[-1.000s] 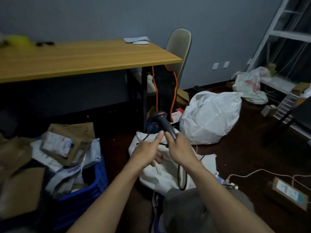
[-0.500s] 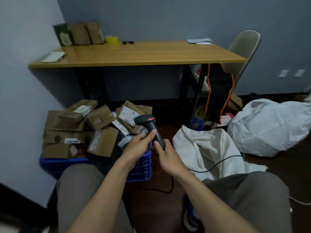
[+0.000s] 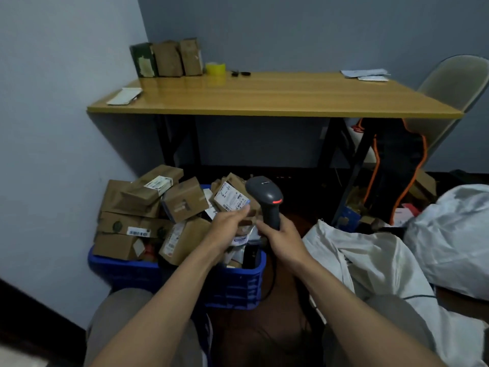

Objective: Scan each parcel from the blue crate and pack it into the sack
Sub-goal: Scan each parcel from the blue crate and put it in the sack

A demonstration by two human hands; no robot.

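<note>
Progress: by the look of it, the task was at an early stage. The blue crate (image 3: 232, 284), at 8 o'clock in the view, was heaped above its rim. The slack white sack (image 3: 370, 263), at 4 o'clock by your right knee, lay crumpled, and no parcel could be seen inside it.

Grip state: your right grip (image 3: 280, 237) was wrapped around the handle of the barcode scanner (image 3: 264, 192). The scanner head was raised toward 12 o'clock and its red lamp was lit. Your left grip (image 3: 229, 225) was curled at the lower edge of the labelled parcel (image 3: 230, 198), which sat on top of the heap at 9 o'clock from the scanner. Whether that grip had closed on the parcel cannot be told.

Remaining: that parcel had yet to be packed, and the rest of the heap was unprocessed.

Count:
- Blue crates: one.
- Scanners: one.
- Cardboard parcels in the crate: at least seven, with soft mailers beneath your left grip. The full number was hidden.
- White sacks: two, the slack one and a bulging sack (image 3: 455, 234) at 3 o'clock.
- On the counter (image 3: 264, 99): three upright boxes (image 3: 168, 59) at 11 o'clock and one yellow tape roll (image 3: 215, 68).
</note>
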